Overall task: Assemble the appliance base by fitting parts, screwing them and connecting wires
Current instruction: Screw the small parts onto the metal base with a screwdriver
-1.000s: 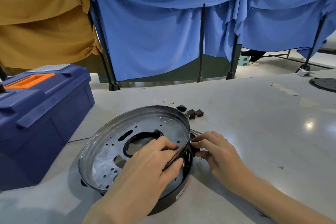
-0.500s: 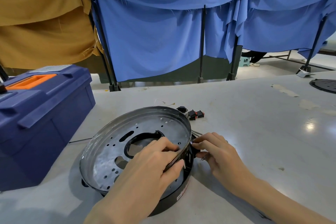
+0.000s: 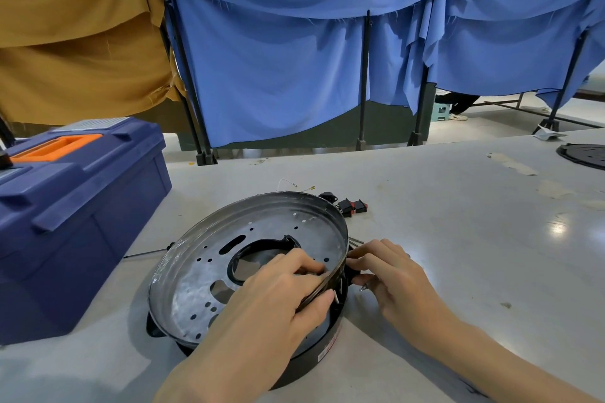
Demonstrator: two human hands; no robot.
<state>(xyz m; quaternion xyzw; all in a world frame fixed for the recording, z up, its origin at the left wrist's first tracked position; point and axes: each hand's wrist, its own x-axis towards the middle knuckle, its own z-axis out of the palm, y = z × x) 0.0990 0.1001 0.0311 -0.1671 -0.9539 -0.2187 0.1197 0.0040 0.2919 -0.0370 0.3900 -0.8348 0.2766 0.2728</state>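
From where I sit, my left hand has its grip closed over the near right rim of the perforated metal plate. The fingers are curled inside the plate and the thumb is pressed on the outside of the rim. The plate sits tilted in the black plastic base, far edge raised, and the base rests on the grey surface just in front of me.

My right hand is at the right side of the base. Its grip is narrowed to a pinch, with fingertips above and thumb below a small black tab under the plate's rim. I cannot tell exactly what that tab is.

Just behind the plate lie a black power socket and red rocker switches, with thin loose wires a little farther back. A blue toolbox with an orange handle stands to the left, near the base but not touching it. A black round disc lies at the far right edge of the surface. Blue cloth and mustard cloth hang on stands behind.
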